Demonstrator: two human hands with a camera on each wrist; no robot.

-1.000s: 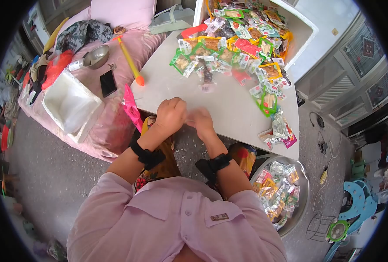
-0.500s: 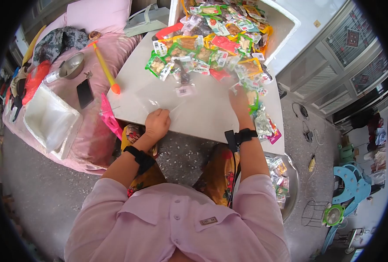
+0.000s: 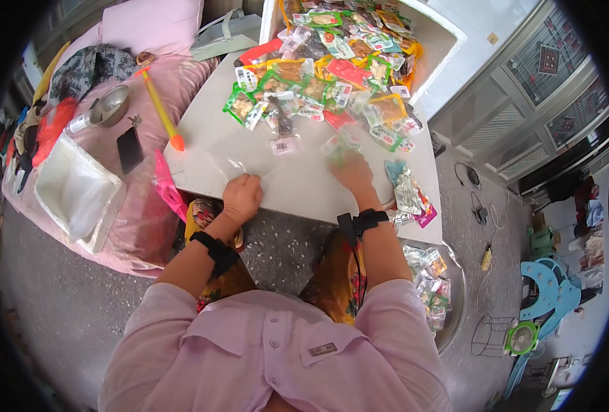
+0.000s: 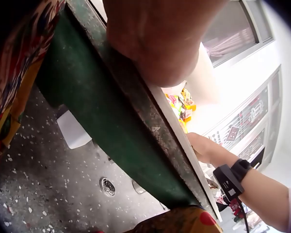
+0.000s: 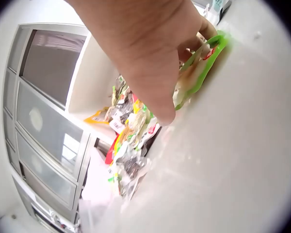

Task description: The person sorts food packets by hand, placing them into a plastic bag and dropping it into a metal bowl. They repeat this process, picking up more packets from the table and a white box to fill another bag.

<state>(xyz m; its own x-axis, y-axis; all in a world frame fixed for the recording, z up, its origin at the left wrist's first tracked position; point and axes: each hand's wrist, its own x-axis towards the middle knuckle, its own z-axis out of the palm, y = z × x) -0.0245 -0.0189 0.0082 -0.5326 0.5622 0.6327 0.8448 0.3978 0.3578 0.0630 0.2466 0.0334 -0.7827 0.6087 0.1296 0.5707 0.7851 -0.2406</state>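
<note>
My right hand grips a green-edged snack packet above the front middle of the pale table. In the right wrist view the thumb and fingers pinch that packet by its side, its green border showing. My left hand rests at the table's front edge with curled fingers, holding a clear plastic bag that lies flat beyond it. The left wrist view shows only the heel of this hand, its fingers hidden. Between the hands and the heap lies a dark snack packet.
A white foam box spills many snack packets over the far table. Silvery packets lie at the right edge, above a metal basin of packets. On the left, a pink bed bears a yellow toy hammer and an open foam box.
Both hands were together at the table's front edge; then the right hand reached right to the packets. Now it has come back leftward with a green-edged packet. The left hand stays by the clear bag.
</note>
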